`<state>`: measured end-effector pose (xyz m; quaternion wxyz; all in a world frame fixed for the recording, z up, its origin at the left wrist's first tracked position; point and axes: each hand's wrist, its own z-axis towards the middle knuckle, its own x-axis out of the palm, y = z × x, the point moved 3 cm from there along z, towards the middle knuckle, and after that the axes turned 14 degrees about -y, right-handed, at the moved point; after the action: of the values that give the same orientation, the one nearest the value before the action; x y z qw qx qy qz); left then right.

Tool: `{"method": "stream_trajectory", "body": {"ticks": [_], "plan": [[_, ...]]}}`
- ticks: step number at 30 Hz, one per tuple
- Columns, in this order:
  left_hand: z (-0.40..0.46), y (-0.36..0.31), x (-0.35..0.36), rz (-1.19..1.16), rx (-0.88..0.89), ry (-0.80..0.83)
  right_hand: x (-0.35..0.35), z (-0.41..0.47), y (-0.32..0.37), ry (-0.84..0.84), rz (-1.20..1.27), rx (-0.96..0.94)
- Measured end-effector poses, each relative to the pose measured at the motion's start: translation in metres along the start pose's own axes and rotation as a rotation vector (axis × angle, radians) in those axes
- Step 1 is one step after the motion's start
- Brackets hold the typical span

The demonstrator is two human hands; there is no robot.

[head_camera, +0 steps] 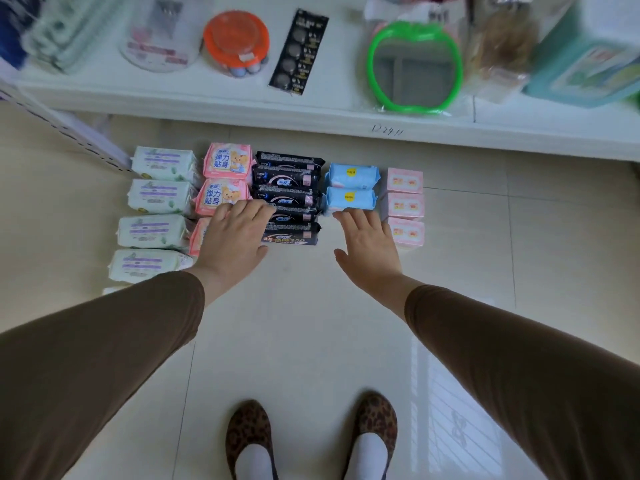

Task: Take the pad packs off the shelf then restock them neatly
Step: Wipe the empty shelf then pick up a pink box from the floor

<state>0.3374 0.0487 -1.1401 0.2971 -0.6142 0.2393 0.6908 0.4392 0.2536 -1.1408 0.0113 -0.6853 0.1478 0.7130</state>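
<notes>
Below, pad packs (287,197) line pale floor tiles (298,306); left hand (235,233) and right hand (369,242) grips wide.

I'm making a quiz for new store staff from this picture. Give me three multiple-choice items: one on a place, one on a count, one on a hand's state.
1. Where do the pad packs lie?
A. on the shelf
B. on the floor
C. in a basket

2. How many blue packs show?
A. two
B. four
C. six

3. How is the right hand?
A. gripping a pack
B. curled in a fist
C. open, fingers straight

Key:
1 B, the packs sit in rows on the floor, below the shelf.
2 A, two blue packs lie one behind the other.
3 C, the right hand reaches toward them with straight fingers, holding nothing.
</notes>
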Motion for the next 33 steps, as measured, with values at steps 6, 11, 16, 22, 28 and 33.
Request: {"method": "stream_trajectory", "body": {"ticks": [6,11,16,22,28,33], "plan": [[0.012,-0.016,-0.148,-0.093,-0.018,0.073,-0.141,-0.011,0.028,0.059,0.021,0.01],[0.032,-0.026,-0.31,-0.115,-0.04,0.067,-0.301,-0.015,0.058,0.053,0.008,-0.053],[0.056,-0.048,-0.486,-0.131,0.017,0.01,-0.482,-0.023,0.093,-0.025,0.018,-0.139],[0.087,-0.079,-0.679,-0.132,0.067,-0.122,-0.685,-0.033,0.117,-0.23,0.071,-0.16],[0.126,-0.113,-0.844,-0.141,0.123,-0.326,-0.847,-0.037,0.113,-0.461,0.023,-0.216],[0.156,-0.144,-0.94,-0.118,0.165,-0.468,-0.943,-0.035,0.101,-0.605,-0.016,-0.248]]}}
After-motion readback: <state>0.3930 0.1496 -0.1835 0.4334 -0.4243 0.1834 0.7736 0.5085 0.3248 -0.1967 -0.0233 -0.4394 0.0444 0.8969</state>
